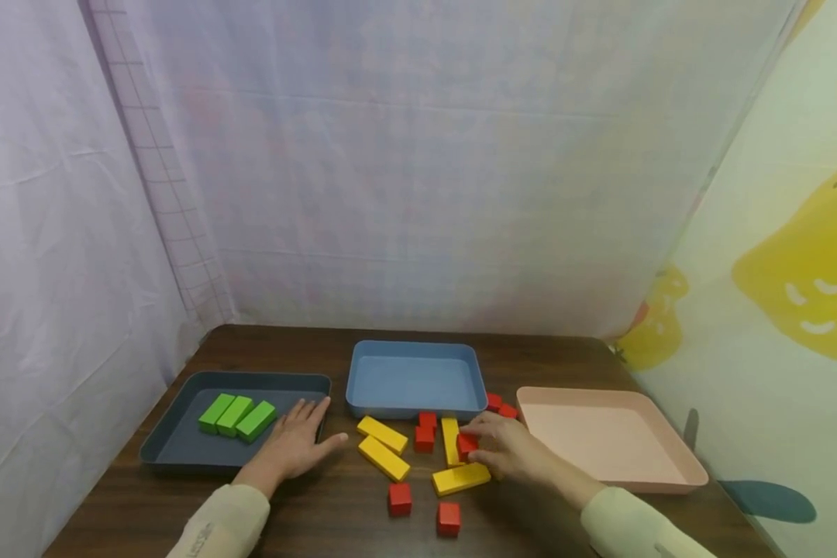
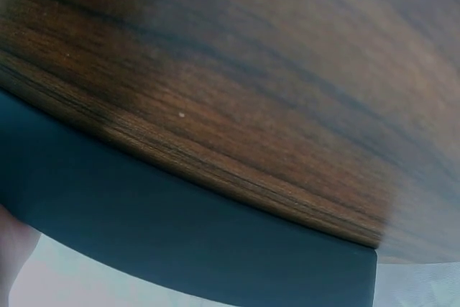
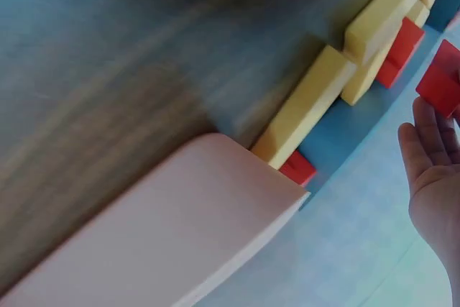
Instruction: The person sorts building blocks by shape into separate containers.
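My right hand (image 1: 505, 448) pinches a red cube (image 1: 466, 447) between thumb and fingers, beside a yellow block (image 1: 450, 442) and behind another yellow block (image 1: 461, 480). In the right wrist view the held red cube (image 3: 440, 85) is up at the fingertips, at the right edge. On the left, my left hand (image 1: 293, 443) lies with fingers spread over the right side of the dark tray (image 1: 174, 457), holding nothing. Three green blocks (image 1: 235, 416) lie in that tray, left of the fingers. Two more yellow blocks (image 1: 384, 457) rest between the hands.
A blue tray (image 1: 416, 413) stands at the back centre, a pink tray (image 1: 614, 442) at the right. Loose red cubes (image 1: 424, 439) lie before the blue tray; two others, one a red cube (image 1: 400, 499), sit nearer the front. More red cubes (image 1: 507, 411) show behind my right hand.
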Motion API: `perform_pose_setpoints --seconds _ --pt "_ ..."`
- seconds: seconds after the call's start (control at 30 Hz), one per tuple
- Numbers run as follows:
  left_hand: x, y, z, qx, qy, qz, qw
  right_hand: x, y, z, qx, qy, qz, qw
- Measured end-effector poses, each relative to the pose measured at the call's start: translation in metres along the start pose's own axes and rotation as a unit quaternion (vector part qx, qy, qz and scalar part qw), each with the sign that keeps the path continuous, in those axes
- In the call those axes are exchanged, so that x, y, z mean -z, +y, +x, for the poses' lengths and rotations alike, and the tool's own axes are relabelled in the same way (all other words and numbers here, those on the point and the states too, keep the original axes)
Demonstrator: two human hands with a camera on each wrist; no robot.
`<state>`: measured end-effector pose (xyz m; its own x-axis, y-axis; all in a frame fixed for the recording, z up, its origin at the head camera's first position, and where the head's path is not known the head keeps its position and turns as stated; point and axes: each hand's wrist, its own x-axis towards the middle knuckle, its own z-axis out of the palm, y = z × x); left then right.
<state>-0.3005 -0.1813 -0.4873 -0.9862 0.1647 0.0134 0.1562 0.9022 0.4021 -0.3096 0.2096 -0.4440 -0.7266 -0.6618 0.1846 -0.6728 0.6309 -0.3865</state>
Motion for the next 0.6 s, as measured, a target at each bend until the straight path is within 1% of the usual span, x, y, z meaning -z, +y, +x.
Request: perform_pose_setpoints --seconds 0.1,0.2,0.43,0.53,0.6 --pt "0.000 0.001 -0.001 0.002 -0.001 0.000 1.0000 0.001 0.000 0.011 -0.009 0.015 -0.005 1.000" --pt "0.000 0.000 -0.001 0.003 -0.001 -0.001 1.0000 0.002 0.001 0.023 -0.003 0.035 -0.012 0.999" --pt "0.001 0.001 -0.001 0.007 -0.005 0.002 1.0000 0.003 0.006 0.049 0.000 0.069 -0.007 0.998" --pt "0.001 0.001 -0.001 0.005 -0.005 -0.001 1.0000 0.003 0.011 0.058 -0.021 0.075 0.002 0.997" --pt "0.001 0.001 -0.002 0.003 -0.005 -0.002 1.0000 0.003 0.014 0.064 -0.045 0.073 0.008 0.996"
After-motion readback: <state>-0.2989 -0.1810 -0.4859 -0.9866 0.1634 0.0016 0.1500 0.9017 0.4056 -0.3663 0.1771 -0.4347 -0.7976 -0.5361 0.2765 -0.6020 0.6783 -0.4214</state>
